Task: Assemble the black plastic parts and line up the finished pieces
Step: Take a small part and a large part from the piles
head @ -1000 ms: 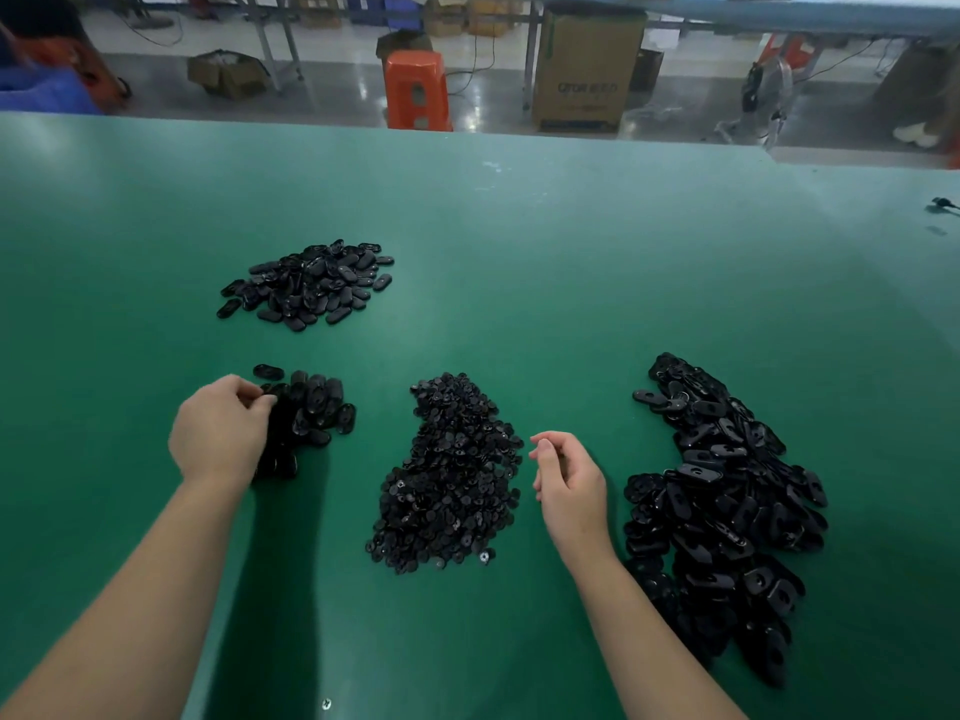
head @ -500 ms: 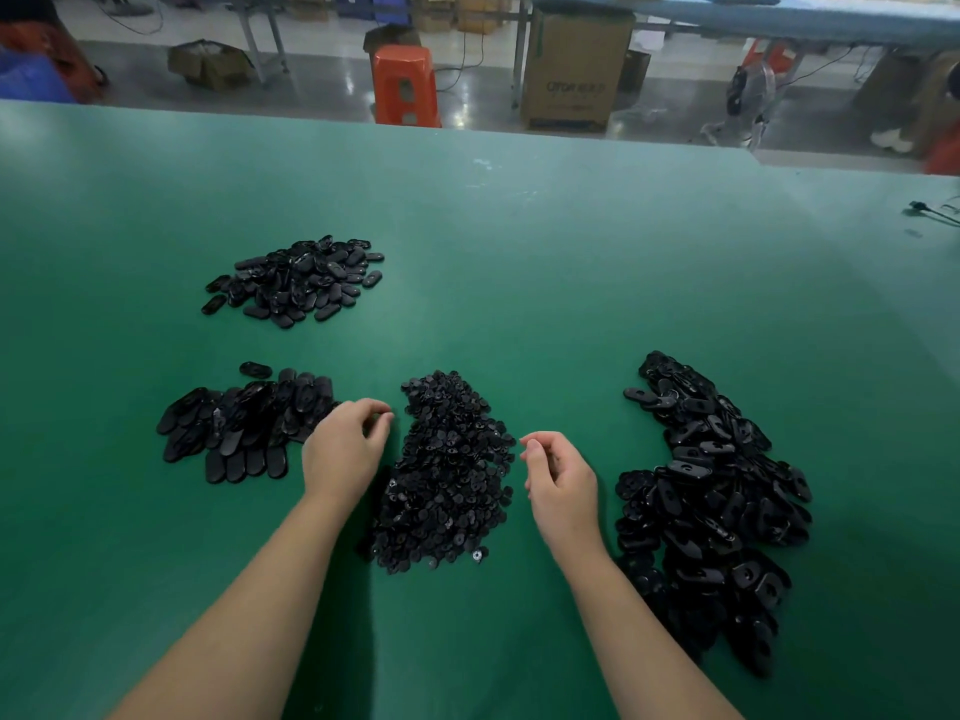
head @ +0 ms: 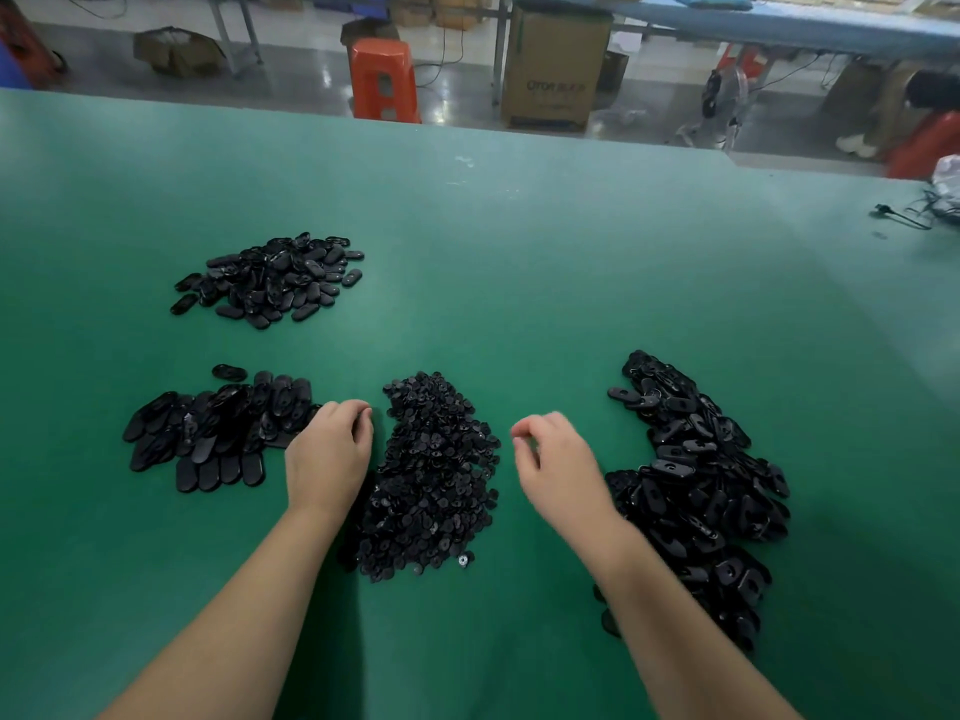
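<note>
My left hand [head: 327, 454] and right hand [head: 558, 462] curl beside the small parts pile [head: 434, 475]; I cannot tell what they hold, and bumping could scatter it

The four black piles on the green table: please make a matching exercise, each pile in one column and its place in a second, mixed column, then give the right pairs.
Things:
1. pile of small round parts
2. pile of larger holed parts
3. far pile of oval pieces
4. lined-up oval pieces

Places:
A. just left of the left hand
B. between the two hands
C. to the right of the right hand
D. far left, beyond the other piles

Pairs: 1-B, 2-C, 3-D, 4-A
</note>
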Motion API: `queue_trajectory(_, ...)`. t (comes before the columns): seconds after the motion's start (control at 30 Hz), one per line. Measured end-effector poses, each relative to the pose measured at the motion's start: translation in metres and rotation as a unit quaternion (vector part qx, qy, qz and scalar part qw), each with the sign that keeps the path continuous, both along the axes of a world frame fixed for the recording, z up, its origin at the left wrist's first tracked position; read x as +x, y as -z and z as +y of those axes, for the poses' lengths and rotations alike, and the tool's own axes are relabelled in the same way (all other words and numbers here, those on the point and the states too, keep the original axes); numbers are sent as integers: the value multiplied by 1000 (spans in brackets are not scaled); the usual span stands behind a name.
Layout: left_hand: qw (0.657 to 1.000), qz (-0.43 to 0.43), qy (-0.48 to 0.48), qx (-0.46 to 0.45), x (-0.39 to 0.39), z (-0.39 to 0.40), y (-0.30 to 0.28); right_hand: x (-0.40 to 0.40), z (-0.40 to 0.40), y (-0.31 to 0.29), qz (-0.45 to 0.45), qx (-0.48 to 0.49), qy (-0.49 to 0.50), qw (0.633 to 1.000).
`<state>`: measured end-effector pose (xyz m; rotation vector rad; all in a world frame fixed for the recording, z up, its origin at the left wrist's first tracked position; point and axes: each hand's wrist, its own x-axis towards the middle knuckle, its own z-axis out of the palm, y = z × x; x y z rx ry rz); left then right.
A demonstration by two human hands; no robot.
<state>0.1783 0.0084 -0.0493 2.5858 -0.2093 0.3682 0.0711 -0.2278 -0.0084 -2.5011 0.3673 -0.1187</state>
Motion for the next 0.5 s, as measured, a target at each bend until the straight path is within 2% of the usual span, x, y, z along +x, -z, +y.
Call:
queue_trajectory(0.1, 1000, 0, 8, -9, 0, -1, -1, 14, -42, -14, 62, -187, 10, 980)
queue_trajectory(0.2, 1000, 6, 3, -14, 1, -1, -1, 28, -82, -26, 182, -293, 37, 938)
queue_trajectory(0.33, 1000, 7, 10, -4, 1, -1, 0, 30, -110, -27, 263, -335, 47, 904)
queue_trajectory(0.5, 1000, 4, 10, 5, 1, -1, 0, 30, -104, -17, 253, -324, 37, 911)
